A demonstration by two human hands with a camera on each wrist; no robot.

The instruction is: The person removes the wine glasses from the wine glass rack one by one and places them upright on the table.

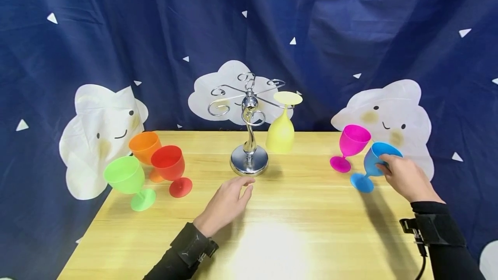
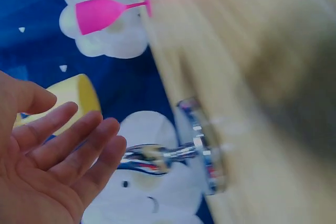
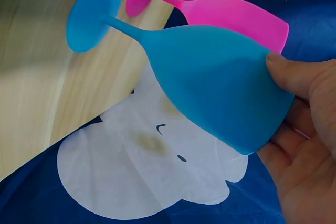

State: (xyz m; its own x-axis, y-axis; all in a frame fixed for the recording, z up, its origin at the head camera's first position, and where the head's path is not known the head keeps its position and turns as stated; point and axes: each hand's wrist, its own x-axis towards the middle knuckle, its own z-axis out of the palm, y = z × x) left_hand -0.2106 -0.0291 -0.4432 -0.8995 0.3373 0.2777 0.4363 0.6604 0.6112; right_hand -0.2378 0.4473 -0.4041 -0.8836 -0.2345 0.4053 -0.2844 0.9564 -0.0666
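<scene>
My right hand (image 1: 408, 178) pinches the blue goblet (image 3: 210, 77) near its rim, thumb on one side and fingers on the other. The goblet is upright with its foot close to the table, beside a magenta goblet (image 1: 352, 141). My left hand (image 1: 227, 202) hovers over the table's middle with fingers loosely spread, holding nothing; its palm shows in the left wrist view. Just beyond it stands a chrome glass rack (image 1: 249, 159) with curled arms. From the rack's right arm a yellow goblet (image 1: 281, 133) hangs upside down by its foot.
On the table's left stand an orange goblet (image 1: 144, 146), a red goblet (image 1: 169, 163) and a green goblet (image 1: 125, 175), all upright. A dark blue curtain (image 1: 163, 20) with white clouds hangs behind the wooden table (image 1: 311, 211). A cable (image 1: 423, 262) hangs from my right wrist.
</scene>
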